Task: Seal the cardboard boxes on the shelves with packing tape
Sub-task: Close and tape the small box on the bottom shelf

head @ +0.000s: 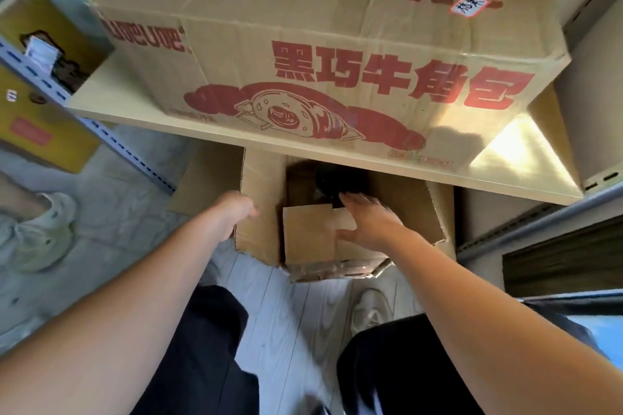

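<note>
A large closed cardboard box (pixel 320 54) with red print stands on the pale shelf board (pixel 141 111). Below the board sits a smaller open cardboard box (pixel 263 232) with its flaps spread. My left hand (pixel 234 212) grips the edge of its left flap (pixel 259 185), with the fingers hidden behind the cardboard. With straight fingers, my right hand (pixel 367 222) reaches into the opening and touches a small inner flap (pixel 308 234). A dark round object (pixel 337 180) lies deep in the box under the shelf; I cannot tell what it is.
A blue-grey perforated shelf rail (pixel 101 131) runs along the left, with yellow boxes (pixel 43 131) behind it. Another person's shoe (pixel 40 232) is on the floor at left. My dark trousers and a white shoe (pixel 367 310) are below. A metal rail (pixel 539 222) is at right.
</note>
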Motion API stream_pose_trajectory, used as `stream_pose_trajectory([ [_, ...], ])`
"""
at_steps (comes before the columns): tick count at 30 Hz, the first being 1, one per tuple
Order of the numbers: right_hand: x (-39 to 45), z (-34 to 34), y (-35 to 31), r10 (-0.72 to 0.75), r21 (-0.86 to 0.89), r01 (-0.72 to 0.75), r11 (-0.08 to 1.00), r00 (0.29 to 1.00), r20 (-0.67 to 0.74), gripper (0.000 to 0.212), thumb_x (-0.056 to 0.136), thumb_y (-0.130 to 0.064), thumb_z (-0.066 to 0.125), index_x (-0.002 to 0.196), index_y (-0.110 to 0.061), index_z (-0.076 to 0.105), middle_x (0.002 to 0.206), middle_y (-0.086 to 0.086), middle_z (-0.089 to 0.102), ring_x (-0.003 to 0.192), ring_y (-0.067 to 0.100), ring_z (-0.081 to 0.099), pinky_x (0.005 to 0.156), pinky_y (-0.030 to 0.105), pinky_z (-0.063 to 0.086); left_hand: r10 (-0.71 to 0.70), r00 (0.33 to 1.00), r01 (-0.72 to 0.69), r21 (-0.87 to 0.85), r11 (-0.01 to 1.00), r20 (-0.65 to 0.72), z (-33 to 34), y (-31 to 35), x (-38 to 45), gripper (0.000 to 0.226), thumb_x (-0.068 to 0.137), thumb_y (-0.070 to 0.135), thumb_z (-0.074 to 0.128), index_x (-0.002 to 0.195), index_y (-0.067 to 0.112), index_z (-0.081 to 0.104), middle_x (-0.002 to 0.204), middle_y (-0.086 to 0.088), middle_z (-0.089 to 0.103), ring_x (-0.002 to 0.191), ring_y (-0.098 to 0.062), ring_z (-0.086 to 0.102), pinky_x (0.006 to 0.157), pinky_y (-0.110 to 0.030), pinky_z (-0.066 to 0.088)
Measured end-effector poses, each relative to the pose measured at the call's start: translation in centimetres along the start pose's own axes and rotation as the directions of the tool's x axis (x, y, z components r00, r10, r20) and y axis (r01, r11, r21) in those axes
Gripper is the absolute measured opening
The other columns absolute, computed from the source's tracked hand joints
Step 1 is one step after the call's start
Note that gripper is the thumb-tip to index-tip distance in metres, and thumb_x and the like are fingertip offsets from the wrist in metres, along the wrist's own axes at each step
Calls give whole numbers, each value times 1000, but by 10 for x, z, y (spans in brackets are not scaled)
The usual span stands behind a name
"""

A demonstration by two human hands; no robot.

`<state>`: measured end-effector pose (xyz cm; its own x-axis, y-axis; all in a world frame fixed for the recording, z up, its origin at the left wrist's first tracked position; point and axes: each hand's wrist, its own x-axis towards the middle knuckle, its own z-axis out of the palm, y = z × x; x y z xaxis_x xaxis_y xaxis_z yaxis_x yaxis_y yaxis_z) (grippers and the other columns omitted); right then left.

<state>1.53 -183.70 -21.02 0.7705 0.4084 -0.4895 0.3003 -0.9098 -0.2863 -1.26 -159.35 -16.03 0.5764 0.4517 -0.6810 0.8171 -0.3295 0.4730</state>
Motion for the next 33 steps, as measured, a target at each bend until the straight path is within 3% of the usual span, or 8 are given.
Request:
stream_pose_trajectory([
  [4,40,13,-28,-10,77,-3,997,984,176,102,81,-69,60,158,-25,9,160,2,28,149,25,21,123,44,7,-73,996,72,11,997,58,-32,-18,28,57,95,5,61,146,-4,36,155,-19,34,142,-34,33,115,-44,29],
  [7,54,8,-53,-55,142,27,990,978,202,68,75,-63,72,130,-27,57,125,-3,60,116,21,54,93,36,45,-103,993,101,48,994,59,-47,-25,37,57,97,10,61,145,-5,36,152,-20,38,139,-34,37,112,-41,33],
  [14,55,-17,-92,-247,344,178,922,954,168,29,83,-45,74,91,-18,72,82,2,67,76,18,60,67,35,47,115,984,-58,371,927,-135,-67,-8,41,45,95,9,59,137,2,45,134,-19,53,122,-34,52,86,-37,45],
  [16,51,-20,-101,-251,341,193,920,959,134,22,85,-42,73,92,-21,70,83,-2,66,78,16,60,68,32,45,421,870,-144,684,715,-257,-66,-1,35,51,86,9,65,133,9,44,133,-17,48,120,-33,46,89,-37,45],
  [19,45,-23,-110,-241,290,200,936,964,112,17,85,-39,73,80,-25,65,78,-6,61,74,12,56,67,30,43,731,678,-392,878,274,75,-60,8,24,55,76,22,69,127,16,49,134,-13,39,123,-30,35,102,-40,38],
  [24,32,-23,-113,-202,183,187,965,977,65,25,84,-39,73,90,-15,69,81,-5,62,77,16,57,73,38,49,735,575,-393,909,-136,359,-53,-7,13,43,77,23,62,120,20,61,159,-19,13,147,-41,3,120,-57,-4],
  [29,11,-15,-121,-165,91,168,982,986,-39,31,84,-41,73,102,-16,72,94,-5,63,87,16,57,70,33,48,607,664,-237,892,-384,437,-49,-20,5,35,88,22,64,123,19,65,161,-20,19,152,-36,0,121,-53,-7],
  [33,-10,-5,-120,-106,79,115,990,988,-108,36,84,-42,73,113,-22,70,99,-10,57,94,15,55,70,28,39,431,654,-699,715,29,622,-44,-27,-11,25,84,22,63,109,23,65,111,-2,67,110,-26,59,94,-35,45],
])
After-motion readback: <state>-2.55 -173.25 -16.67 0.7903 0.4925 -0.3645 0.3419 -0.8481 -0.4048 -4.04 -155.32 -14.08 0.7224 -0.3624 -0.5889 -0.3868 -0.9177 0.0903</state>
